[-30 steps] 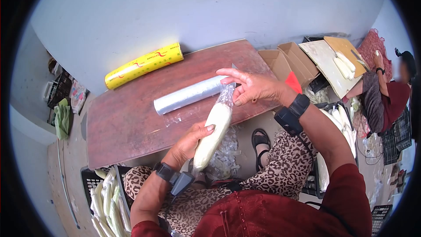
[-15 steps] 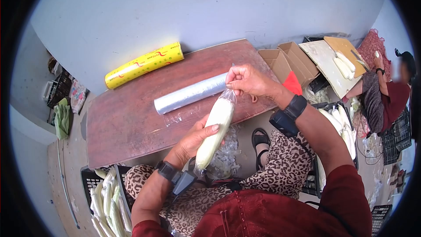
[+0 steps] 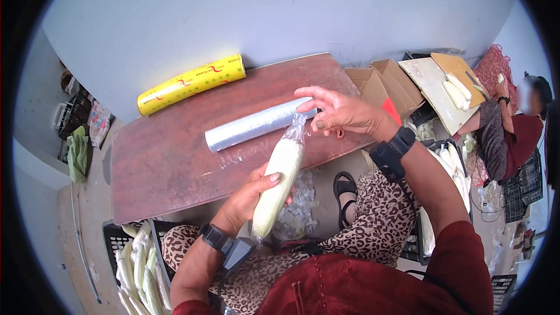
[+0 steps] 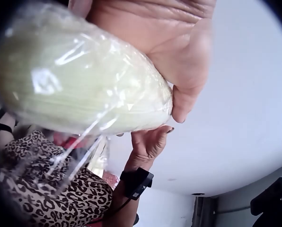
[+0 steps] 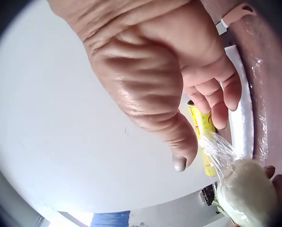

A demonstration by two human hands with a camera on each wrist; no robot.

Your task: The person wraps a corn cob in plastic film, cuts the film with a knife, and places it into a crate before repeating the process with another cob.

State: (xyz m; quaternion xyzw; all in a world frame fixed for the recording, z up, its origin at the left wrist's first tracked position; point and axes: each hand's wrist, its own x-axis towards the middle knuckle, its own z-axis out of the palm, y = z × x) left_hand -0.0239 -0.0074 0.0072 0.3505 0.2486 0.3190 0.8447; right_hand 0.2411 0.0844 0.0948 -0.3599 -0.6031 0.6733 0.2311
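My left hand (image 3: 248,195) grips a pale corn cob (image 3: 275,179) wrapped in clear film and holds it slanted above the near edge of the brown table (image 3: 163,163). The film is twisted into a tail (image 3: 297,127) at the cob's upper end. Just over that tail is my right hand (image 3: 332,111), its fingers spread and holding nothing. The left wrist view shows the wrapped cob (image 4: 79,80) against my palm (image 4: 179,42). In the right wrist view the film tail (image 5: 217,147) runs between thumb and fingers without being pinched. A roll of cling film (image 3: 256,123) lies on the table.
A yellow film box (image 3: 189,83) lies at the table's far edge by the wall. A black crate of cobs (image 3: 137,268) stands at lower left. Film scraps (image 3: 298,204) lie on the floor. Cardboard boxes (image 3: 379,81), a board with cobs (image 3: 443,84) and another person (image 3: 507,131) are at right.
Half a second ago my right hand pinched the film tail at the cob's top. It has now let go and spread its fingers. The left hand still holds the cob.
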